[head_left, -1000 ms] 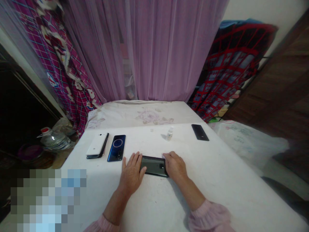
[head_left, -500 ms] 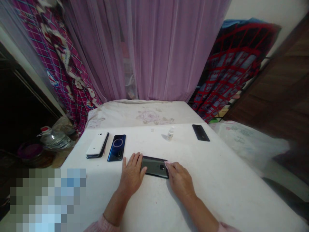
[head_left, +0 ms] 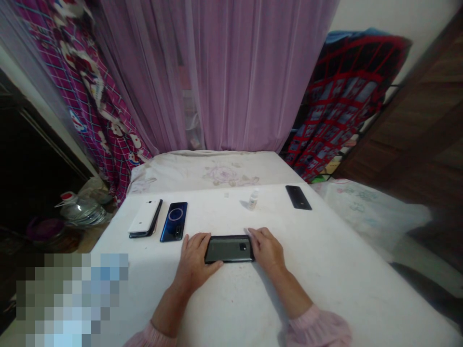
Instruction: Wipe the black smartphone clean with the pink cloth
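Note:
A dark grey phone (head_left: 227, 249) lies back up and sideways on the white-covered table (head_left: 231, 308), its camera square toward the right. My left hand (head_left: 195, 260) grips its left end, thumb along the near edge and fingers at the far corner. At the right end, my right hand (head_left: 268, 250) touches the phone's edge with its fingers curled. A blue phone (head_left: 174, 221) with a ring on its back rests left of my left hand. Farther left, a white phone (head_left: 146, 217) is stacked on a dark one. A black phone (head_left: 298, 197) lies at the back right.
A small white bottle (head_left: 253, 200) stands beyond the grey phone, with a tiny pale square (head_left: 226, 195) to its left. Purple curtains (head_left: 246, 72) hang behind the table. A large clear bottle (head_left: 85, 209) with a red cap is off the left side.
The grey phone has turned slightly and now lies level across the table. My left hand has wrapped further round its left end; my right hand has shifted up a little at the right end.

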`<state>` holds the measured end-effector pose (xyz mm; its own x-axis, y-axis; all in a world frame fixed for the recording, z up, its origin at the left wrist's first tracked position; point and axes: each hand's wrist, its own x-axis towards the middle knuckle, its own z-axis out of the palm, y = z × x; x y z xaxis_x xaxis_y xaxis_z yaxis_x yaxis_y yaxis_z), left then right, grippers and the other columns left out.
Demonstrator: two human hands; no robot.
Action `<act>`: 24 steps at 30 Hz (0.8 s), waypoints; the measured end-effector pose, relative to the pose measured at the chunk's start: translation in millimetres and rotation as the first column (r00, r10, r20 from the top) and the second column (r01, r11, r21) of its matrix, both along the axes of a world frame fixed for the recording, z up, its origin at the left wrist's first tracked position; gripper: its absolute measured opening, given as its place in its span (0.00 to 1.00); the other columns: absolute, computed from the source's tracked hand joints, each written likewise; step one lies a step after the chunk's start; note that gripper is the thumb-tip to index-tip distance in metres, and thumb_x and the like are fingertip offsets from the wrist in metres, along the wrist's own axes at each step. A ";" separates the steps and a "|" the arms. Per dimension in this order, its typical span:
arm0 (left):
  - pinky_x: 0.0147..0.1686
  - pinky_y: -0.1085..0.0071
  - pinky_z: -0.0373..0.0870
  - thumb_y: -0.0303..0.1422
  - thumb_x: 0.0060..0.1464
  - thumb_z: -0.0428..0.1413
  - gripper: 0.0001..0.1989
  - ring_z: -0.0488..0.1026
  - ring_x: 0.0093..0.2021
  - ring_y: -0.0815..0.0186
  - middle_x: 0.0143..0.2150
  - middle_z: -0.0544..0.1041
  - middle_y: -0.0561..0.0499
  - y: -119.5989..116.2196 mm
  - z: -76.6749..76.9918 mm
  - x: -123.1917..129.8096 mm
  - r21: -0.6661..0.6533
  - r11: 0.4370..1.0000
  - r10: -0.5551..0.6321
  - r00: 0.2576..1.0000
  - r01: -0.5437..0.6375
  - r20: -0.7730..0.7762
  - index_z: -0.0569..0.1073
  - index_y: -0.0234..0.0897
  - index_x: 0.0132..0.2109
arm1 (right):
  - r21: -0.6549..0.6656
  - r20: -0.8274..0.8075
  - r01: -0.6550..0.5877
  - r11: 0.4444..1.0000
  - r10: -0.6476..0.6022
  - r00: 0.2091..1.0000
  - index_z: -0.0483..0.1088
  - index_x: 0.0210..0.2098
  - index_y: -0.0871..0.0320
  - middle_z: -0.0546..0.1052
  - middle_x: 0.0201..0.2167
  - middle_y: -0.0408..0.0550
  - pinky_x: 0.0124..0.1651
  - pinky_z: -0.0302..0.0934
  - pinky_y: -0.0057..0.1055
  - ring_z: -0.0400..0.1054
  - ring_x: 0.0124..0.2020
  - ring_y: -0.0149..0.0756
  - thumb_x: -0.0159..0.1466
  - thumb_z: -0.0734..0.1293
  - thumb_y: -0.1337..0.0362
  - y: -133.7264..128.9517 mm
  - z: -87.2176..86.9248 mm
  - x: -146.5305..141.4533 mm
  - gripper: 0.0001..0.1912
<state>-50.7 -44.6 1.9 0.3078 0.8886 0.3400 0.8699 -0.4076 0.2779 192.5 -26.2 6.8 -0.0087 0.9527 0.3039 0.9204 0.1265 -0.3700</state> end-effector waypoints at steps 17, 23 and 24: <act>0.60 0.42 0.50 0.47 0.52 0.58 0.30 0.68 0.51 0.48 0.49 0.73 0.40 -5.7 6.3 20.1 0.084 0.991 0.103 0.995 -0.104 0.014 0.67 0.35 0.57 | 0.082 0.133 -0.137 0.987 0.126 0.983 0.75 0.47 0.54 0.75 0.36 0.49 0.39 0.57 0.29 0.67 0.35 0.35 0.63 0.59 0.71 -37.2 -1.3 5.2 0.18; 0.59 0.43 0.52 0.51 0.50 0.60 0.34 0.69 0.49 0.48 0.46 0.73 0.41 -10.6 8.2 23.6 0.061 0.992 0.107 0.994 -0.108 0.018 0.67 0.35 0.58 | 0.088 0.015 -0.133 0.987 0.133 0.991 0.75 0.47 0.53 0.76 0.38 0.49 0.41 0.59 0.29 0.68 0.38 0.35 0.62 0.59 0.72 -35.0 -6.2 9.0 0.19; 0.60 0.43 0.51 0.50 0.49 0.60 0.34 0.69 0.50 0.48 0.47 0.73 0.41 -12.3 7.6 22.8 0.045 0.995 0.085 0.996 -0.086 0.017 0.66 0.36 0.59 | 0.089 0.003 -0.123 0.988 0.123 0.992 0.75 0.47 0.54 0.76 0.39 0.49 0.41 0.59 0.29 0.68 0.38 0.35 0.62 0.59 0.72 -33.7 -6.2 9.6 0.19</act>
